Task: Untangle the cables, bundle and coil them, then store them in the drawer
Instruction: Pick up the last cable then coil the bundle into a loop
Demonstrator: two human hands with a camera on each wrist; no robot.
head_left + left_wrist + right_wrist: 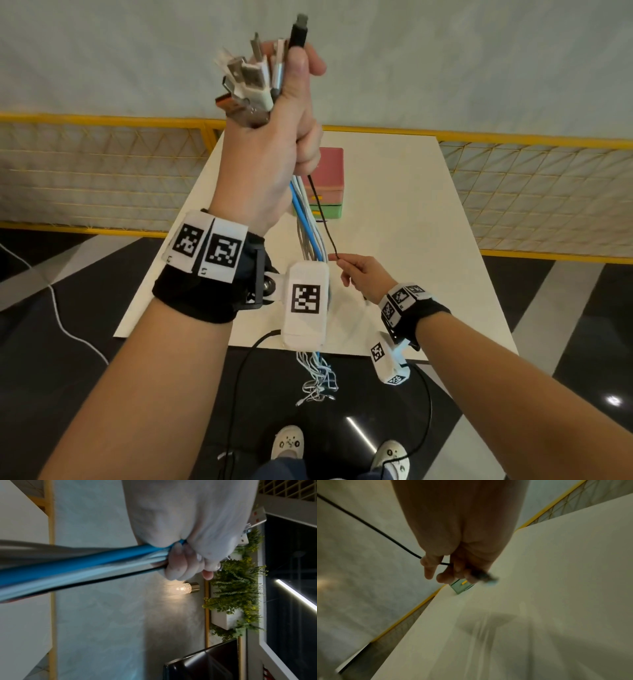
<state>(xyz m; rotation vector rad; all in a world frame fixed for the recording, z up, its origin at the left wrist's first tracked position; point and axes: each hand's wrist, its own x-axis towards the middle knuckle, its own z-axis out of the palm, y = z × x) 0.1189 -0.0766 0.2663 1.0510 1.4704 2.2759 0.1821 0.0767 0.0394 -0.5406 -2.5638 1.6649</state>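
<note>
Upper centre: left hand (274, 137) gripping cables (310, 236) by plugs. Lower right: right hand (363, 274) pinching black cable (322, 219); tugging risking tightening tangle, slipping plugs.

1. Two hands are in view: the left hand (274, 144) and the right hand (359, 274).
2. One black cable (323, 219) hangs apart from the others.
3. One blue cable (305, 219) is in the bundle; the white and grey ones are too close together to count.
4. One drawer box (330, 185) stands at the far side of the one white table (411, 222), with two drawers: one pink, one green.
5. Two shoes (287, 442) are near the bottom.
</note>
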